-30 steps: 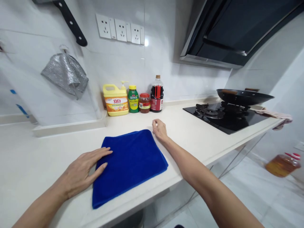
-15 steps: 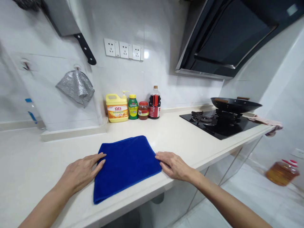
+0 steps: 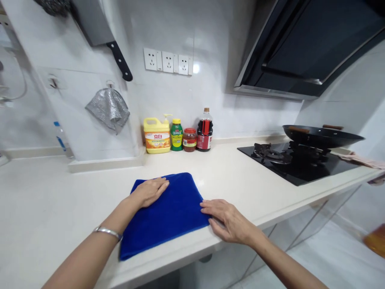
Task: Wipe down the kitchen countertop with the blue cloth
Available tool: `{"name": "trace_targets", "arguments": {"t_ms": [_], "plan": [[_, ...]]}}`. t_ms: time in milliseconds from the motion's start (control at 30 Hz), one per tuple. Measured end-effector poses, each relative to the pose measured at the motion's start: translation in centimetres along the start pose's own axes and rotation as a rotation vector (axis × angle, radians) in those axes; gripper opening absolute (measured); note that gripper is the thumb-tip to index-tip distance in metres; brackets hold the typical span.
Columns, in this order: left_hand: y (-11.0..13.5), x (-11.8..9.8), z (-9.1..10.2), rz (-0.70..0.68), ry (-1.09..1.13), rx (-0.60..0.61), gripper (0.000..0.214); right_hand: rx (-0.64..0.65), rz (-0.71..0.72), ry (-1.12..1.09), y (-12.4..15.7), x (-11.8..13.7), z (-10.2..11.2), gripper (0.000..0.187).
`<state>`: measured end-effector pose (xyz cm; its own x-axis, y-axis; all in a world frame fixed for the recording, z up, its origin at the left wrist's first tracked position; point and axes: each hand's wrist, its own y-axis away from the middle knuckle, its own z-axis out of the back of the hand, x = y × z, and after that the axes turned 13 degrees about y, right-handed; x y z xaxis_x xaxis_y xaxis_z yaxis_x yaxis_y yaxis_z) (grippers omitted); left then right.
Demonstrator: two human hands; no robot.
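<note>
A blue cloth (image 3: 174, 216), folded into a roughly square shape, lies flat on the pale countertop near its front edge. My left hand (image 3: 150, 192) rests palm down on the cloth's upper left part, fingers stretched out and pointing to the far right. A silver bangle (image 3: 107, 231) circles that wrist. At the right edge of the cloth is my right hand (image 3: 226, 218), its fingertips touching the fabric and its thumb held apart from the fingers.
Against the wall stand a yellow detergent jug (image 3: 157, 136), a green bottle (image 3: 176, 135), a red-lidded jar (image 3: 189, 140) and a dark sauce bottle (image 3: 205, 130). A wok (image 3: 321, 136) sits on the black gas stove (image 3: 288, 160) at right. A cleaver (image 3: 118, 60) hangs upper left.
My left hand has moved from the cloth's left edge onto its upper part. My right hand stays at the right edge. The view has turned slightly left.
</note>
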<state>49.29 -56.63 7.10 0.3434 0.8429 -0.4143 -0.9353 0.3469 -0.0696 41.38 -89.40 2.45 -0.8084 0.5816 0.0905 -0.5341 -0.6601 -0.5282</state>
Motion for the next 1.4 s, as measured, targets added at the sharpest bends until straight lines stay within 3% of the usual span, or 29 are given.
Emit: {"name": "trace_targets", "arguments": {"t_ms": [100, 233, 400, 567, 733, 933, 1033, 1133, 1267, 1400], "plan": [[-0.9, 2.1, -1.1, 0.001, 0.062, 0.009, 0.073, 0.077, 0.023, -0.014, -0.1, 0.0, 0.4, 0.046], [-1.7, 4.8, -1.7, 0.044, 0.048, -0.045, 0.075, 0.083, 0.02, -0.041, 0.0, -0.3, 0.2, 0.049], [-1.5, 5.0, -1.0, 0.088, -0.024, -0.039, 0.074, 0.14, 0.034, -0.016, 0.0, -0.3, 0.5, 0.057], [3.3, 3.4, 0.3, 0.106, -0.055, -0.092, 0.077, 0.244, 0.05, -0.029, -0.5, 0.3, 1.4, 0.054], [9.7, 0.4, -1.0, 0.034, -0.011, 0.032, 0.071, 0.238, 0.042, -0.034, -0.7, 0.5, 1.2, 0.05], [12.6, -1.0, -2.2, 0.035, -0.032, 0.007, 0.067, 0.198, 0.059, -0.002, 1.0, 1.6, 1.0, 0.051], [13.9, -1.2, -1.7, -0.003, 0.01, 0.017, 0.064, 0.129, 0.098, 0.024, 3.0, 2.3, 0.5, 0.062], [16.2, -1.4, -1.4, -0.09, 0.056, 0.008, 0.062, 0.011, 0.131, 0.074, 4.4, 2.5, -0.5, 0.059], [19.6, -1.0, -2.5, -0.248, -0.062, 0.022, 0.08, -0.12, 0.162, 0.094, 5.0, 2.5, -1.9, 0.056], [21.5, -0.3, -4.0, -0.422, -0.248, -0.149, 0.072, -0.269, 0.166, 0.037, 5.6, 3.2, -2.3, 0.053]]}}
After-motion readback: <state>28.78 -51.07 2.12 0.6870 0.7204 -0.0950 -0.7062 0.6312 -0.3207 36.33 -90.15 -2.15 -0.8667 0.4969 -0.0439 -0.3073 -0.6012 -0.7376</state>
